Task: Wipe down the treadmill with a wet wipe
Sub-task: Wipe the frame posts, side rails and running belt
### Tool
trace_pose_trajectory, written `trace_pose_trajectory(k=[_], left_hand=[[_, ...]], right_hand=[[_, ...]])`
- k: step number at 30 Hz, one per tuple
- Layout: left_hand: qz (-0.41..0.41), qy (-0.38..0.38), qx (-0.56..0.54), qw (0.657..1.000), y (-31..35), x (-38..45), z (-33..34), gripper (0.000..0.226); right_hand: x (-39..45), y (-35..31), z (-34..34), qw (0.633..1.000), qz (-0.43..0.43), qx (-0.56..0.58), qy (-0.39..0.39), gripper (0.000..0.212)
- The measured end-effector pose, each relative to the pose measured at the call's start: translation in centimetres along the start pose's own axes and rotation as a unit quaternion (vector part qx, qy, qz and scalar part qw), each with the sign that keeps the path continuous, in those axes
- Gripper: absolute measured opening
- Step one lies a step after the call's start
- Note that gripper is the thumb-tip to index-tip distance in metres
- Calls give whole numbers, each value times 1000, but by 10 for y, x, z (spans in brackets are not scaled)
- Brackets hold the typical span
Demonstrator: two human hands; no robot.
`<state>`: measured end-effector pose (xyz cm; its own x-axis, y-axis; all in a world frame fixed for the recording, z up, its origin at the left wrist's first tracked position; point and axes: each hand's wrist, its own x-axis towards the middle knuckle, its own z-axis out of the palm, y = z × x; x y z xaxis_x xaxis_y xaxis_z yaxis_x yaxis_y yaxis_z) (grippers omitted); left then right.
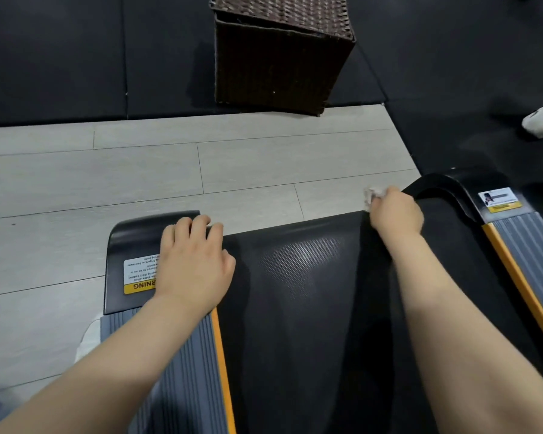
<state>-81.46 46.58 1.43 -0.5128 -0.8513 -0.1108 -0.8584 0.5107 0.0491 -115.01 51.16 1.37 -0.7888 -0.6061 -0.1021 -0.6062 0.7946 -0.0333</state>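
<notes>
Black textured belt [304, 270] fills the middle of the treadmill deck, flanked by grey ribbed side rails [182, 371] edged in orange. The right hand [395, 214] is curled around a crumpled white wet wipe [373, 194] and sits at the far end of the belt, close to the glossy right end cap [445, 186]. The left hand [195, 264] lies flat with its fingers extended, pressing on the left end cap [138, 236] and partly covering a yellow warning label [138, 274]; the hands are well apart. Risk one: the wipe is bunched small, so contact area is likely poor and streaks or missed strips may remain on the textured surface. Risk two: the belt can probably shift under a firm stroke, which would drag the wiping hand toward the gap at the end cap. Risk three: body weight appears to rest on the left palm, and a damp glossy cap could let it slip. A brown wicker basket [279, 54] stands on dark floor mats [76, 57] beyond the pale plank floor [138, 170].
</notes>
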Motion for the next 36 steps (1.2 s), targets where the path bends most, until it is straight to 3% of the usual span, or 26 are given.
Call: trace_pose_trajectory(k=[2, 4, 6, 10, 15, 17, 21, 23, 28, 30, 33, 36], left_hand=[[14, -19, 5, 1000, 5, 7, 0, 49], [52, -19, 3, 998, 22, 11, 4, 55], [101, -35, -30, 994, 50, 14, 7, 57], [121, -127, -89, 980, 93, 27, 18, 65], [119, -81, -40, 989, 95, 26, 34, 83], [118, -70, -47, 989, 95, 26, 37, 78], [116, -52, -51, 991, 95, 27, 40, 71], [117, -59, -48, 990, 95, 26, 39, 71], [118, -87, -50, 988, 95, 27, 34, 71], [112, -106, -59, 986, 94, 26, 31, 74], [126, -148, -55, 979, 92, 29, 24, 82], [144, -229, -137, 953, 81, 45, 11, 66]], right_hand=[[-25, -27, 8, 996, -94, 11, -3, 29], [-63, -62, 20, 970, -235, 37, -45, 22], [-81, -76, 24, 947, -307, 66, -71, 17], [-23, -11, 18, 978, -200, 52, -10, 18], [52, 94, -13, 996, 54, 27, 72, 24], [54, 88, -14, 997, 40, 33, 56, 26], [23, 51, -1, 986, -157, 44, -47, 10], [26, 59, -5, 978, -198, 32, -51, 14], [76, 118, -22, 993, -59, -94, 42, 13], [83, 108, -14, 988, -53, -137, 52, 15], [88, 62, -2, 989, -83, -122, -32, 15], [85, 13, -1, 959, -74, -208, -179, 29]])
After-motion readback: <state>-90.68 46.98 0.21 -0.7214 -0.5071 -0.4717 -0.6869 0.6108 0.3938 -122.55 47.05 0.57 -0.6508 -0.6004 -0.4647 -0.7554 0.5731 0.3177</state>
